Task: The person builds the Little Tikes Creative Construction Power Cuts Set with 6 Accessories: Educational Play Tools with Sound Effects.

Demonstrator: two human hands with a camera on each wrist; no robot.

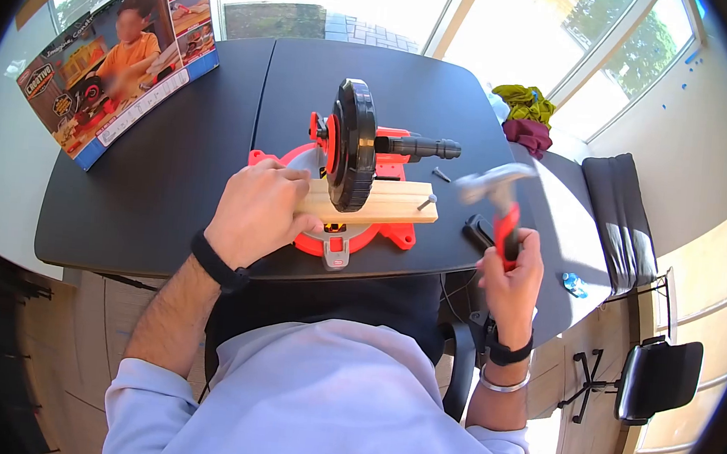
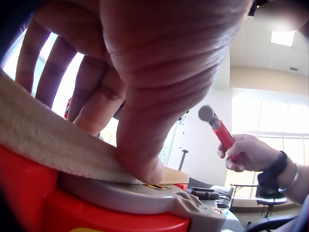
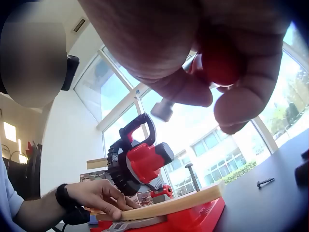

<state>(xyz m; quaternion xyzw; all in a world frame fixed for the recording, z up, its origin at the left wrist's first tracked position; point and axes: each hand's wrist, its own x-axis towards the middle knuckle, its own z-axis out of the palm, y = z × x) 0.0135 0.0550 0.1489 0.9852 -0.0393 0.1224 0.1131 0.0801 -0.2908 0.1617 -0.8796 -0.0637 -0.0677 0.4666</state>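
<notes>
My left hand [image 1: 261,204] grips the left part of a light wooden board [image 1: 399,206], thumb along its near edge, on the base of a red and black toy miter saw [image 1: 353,145]. A grey screw [image 1: 427,202] stands in the board's right end, also seen upright in the right wrist view [image 3: 192,177]. My right hand [image 1: 513,281] holds the red handle of a hammer [image 1: 496,186], its blurred head raised to the right of the screw and apart from it.
A second screw [image 1: 442,174] lies on the dark table [image 1: 168,212] behind the board's right end. A black object [image 1: 478,232] lies near my right hand. The toy's box [image 1: 120,63] stands at the back left. Cloths [image 1: 526,112] and a chair [image 1: 659,382] are to the right.
</notes>
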